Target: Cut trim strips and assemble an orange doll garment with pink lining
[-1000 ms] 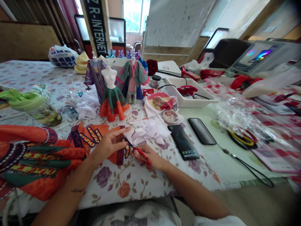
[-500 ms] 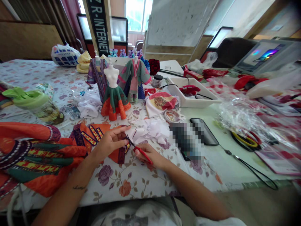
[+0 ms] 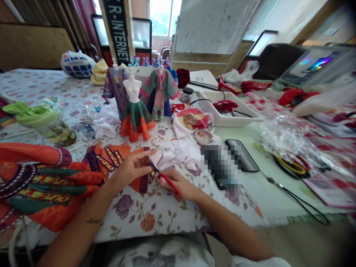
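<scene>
My left hand (image 3: 130,169) pinches a piece of orange cloth (image 3: 119,152) with a dark embroidered band (image 3: 144,184) sewn along it. My right hand (image 3: 175,184) is shut around red-handled scissors (image 3: 169,184). Their dark blades point up and left to the edge of the cloth, close to my left fingers. A loose heap of white fabric scraps (image 3: 175,154) lies just beyond the blades. To the left of my left hand, a large orange and green patterned garment (image 3: 47,181) lies on the floral tablecloth (image 3: 133,218).
Beyond my hands stand a white mannequin in an orange-green skirt (image 3: 135,122) and two other dressed doll forms. A white tray (image 3: 222,115) holds red items. A black phone (image 3: 239,155) lies beside a pixelated patch, with crumpled clear plastic (image 3: 286,141) to the right.
My hands have barely moved. The scissors sit slightly further right, and the whole view has shifted a little.
</scene>
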`<state>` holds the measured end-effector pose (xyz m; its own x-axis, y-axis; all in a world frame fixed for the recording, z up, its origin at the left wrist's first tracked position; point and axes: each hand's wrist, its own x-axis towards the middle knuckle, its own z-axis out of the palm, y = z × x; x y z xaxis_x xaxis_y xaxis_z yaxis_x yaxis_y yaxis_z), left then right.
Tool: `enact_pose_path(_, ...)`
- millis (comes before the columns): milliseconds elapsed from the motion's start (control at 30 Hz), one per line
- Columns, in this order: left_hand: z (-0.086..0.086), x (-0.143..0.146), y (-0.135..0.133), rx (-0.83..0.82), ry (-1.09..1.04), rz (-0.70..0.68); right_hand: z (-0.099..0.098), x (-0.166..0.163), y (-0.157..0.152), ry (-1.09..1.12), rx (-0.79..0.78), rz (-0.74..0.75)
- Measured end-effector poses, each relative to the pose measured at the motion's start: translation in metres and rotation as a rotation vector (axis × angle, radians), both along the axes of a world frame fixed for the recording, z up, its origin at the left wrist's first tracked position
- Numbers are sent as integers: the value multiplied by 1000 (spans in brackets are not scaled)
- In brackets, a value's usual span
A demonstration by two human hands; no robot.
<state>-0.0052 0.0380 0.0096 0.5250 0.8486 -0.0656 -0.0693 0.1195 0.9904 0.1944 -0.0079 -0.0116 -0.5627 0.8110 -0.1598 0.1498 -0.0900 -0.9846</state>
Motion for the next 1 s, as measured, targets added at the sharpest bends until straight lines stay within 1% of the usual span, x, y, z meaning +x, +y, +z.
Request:
enact_pose_path(267, -7, -3, 2, 37, 47, -15, 6, -3, -4, -34, -44, -54)
enact_pose_path(567, -2, -4, 1, 56, 86, 3, 1, -2, -3, -26, -10, -34)
enact_pose_path(667, -1, -3, 1, 38, 69, 3, 2, -2, -2, -19, -9, -33)
enact_pose_path(867, -1, 1, 0, -14, -49, -34, 7, -2, -4, -45, -43, -38)
enact_pose_path(1000, 0, 1, 0, -9, -46, -29, 6, -2, -4, -42, -12, -30)
